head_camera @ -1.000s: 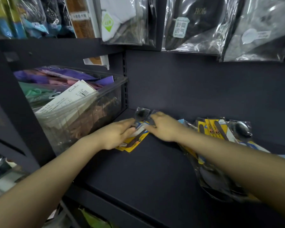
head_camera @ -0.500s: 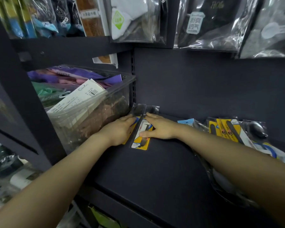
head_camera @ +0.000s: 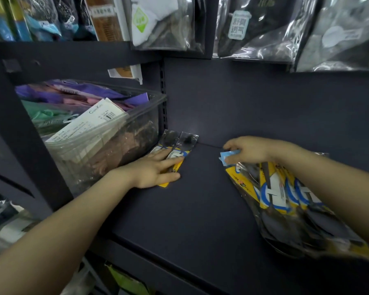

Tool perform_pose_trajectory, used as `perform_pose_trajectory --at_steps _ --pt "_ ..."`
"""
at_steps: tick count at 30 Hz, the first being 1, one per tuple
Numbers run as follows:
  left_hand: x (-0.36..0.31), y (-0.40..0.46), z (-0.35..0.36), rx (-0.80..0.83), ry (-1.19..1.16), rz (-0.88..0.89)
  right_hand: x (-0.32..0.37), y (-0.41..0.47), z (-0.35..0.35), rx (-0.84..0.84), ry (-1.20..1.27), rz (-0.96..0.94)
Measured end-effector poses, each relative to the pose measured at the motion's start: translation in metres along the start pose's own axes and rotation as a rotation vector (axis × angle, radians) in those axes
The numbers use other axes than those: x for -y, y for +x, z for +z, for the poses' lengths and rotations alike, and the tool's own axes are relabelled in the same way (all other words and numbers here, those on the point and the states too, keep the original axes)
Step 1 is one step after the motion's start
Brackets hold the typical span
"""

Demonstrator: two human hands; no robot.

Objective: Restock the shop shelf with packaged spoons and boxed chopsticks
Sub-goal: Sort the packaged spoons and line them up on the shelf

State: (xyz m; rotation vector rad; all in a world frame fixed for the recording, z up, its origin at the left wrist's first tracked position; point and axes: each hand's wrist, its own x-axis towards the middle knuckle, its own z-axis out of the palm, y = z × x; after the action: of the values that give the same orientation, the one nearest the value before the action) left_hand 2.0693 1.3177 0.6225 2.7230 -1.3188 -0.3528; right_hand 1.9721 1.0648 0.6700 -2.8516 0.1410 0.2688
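Observation:
Two packaged spoons (head_camera: 182,145) in clear sleeves with yellow and blue cards lie side by side at the back left of the dark shelf (head_camera: 200,199), beside the clear bin. My left hand (head_camera: 156,170) lies flat on them with straight fingers. On the right, a pile of several more spoon packs (head_camera: 285,196) spreads along the shelf under my right forearm. My right hand (head_camera: 249,150) curls its fingers round the blue top end of one pack (head_camera: 227,157) in that pile. No boxed chopsticks are in view.
A clear plastic bin (head_camera: 136,124) full of packaged textiles stands at the left of the shelf. Bagged goods (head_camera: 264,28) hang from the rail above. A perforated upright (head_camera: 163,92) runs down the back corner. Bare shelf lies between the two spoon groups.
My right hand left the two packs at the left and moved right to the pile, where it now grips a pack's blue end. My left hand stayed pressing on the two packs.

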Motion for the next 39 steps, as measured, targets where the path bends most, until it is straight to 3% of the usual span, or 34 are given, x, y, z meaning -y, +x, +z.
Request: perform_pose_trajectory --at_steps 3,8,12,14,16,20,22,25,29,31,32,34,36,39 --pt "-0.002 0.0 -0.002 -0.044 0.001 -0.029 0.0 0.006 0.005 -0.089 0.08 0.03" --pt "-0.056 -0.003 -0.002 -0.456 -0.371 0.1 0.008 -0.001 -0.007 -0.478 0.168 -0.202" --pt "-0.11 0.002 0.006 -0.368 -0.837 0.178 0.023 -0.025 -0.021 -0.713 0.218 -0.408" --pt "-0.128 0.003 0.007 -0.348 -1.122 0.124 0.03 -0.029 -0.022 -0.758 0.304 -0.422" --pt "-0.137 0.0 0.004 -0.33 -1.231 0.07 0.037 -0.028 -0.024 -0.764 0.425 -0.401" --pt "-0.133 -0.016 -0.005 -0.45 -1.29 -0.038 0.051 -0.029 -0.021 -0.631 0.674 -0.271" --pt "-0.121 -0.026 -0.006 -0.567 -1.292 -0.101 0.05 -0.039 -0.012 -0.374 0.623 -0.148" --pt "-0.106 -0.042 -0.006 -0.689 -1.314 -0.139 0.053 -0.055 0.016 -0.031 0.507 -0.142" --pt "-0.099 -0.061 -0.003 -0.715 -1.35 -0.113 0.07 -0.05 0.04 0.046 0.611 -0.261" --pt "-0.087 -0.07 -0.002 -0.833 -1.369 -0.11 0.078 -0.05 0.034 0.094 0.62 -0.313" --pt "-0.078 -0.075 -0.003 -0.934 -1.307 -0.128 0.081 -0.052 0.027 0.112 0.556 -0.33" --pt "-0.059 -0.086 -0.005 -1.086 -0.914 -0.178 0.082 -0.051 0.017 0.118 0.357 -0.316" --pt "-0.053 -0.093 -0.003 -1.033 -0.489 -0.144 0.083 -0.047 0.013 0.114 0.194 -0.323" --pt "-0.054 -0.088 0.01 -0.825 -0.093 0.037 0.085 -0.04 0.015 0.095 0.023 -0.327"
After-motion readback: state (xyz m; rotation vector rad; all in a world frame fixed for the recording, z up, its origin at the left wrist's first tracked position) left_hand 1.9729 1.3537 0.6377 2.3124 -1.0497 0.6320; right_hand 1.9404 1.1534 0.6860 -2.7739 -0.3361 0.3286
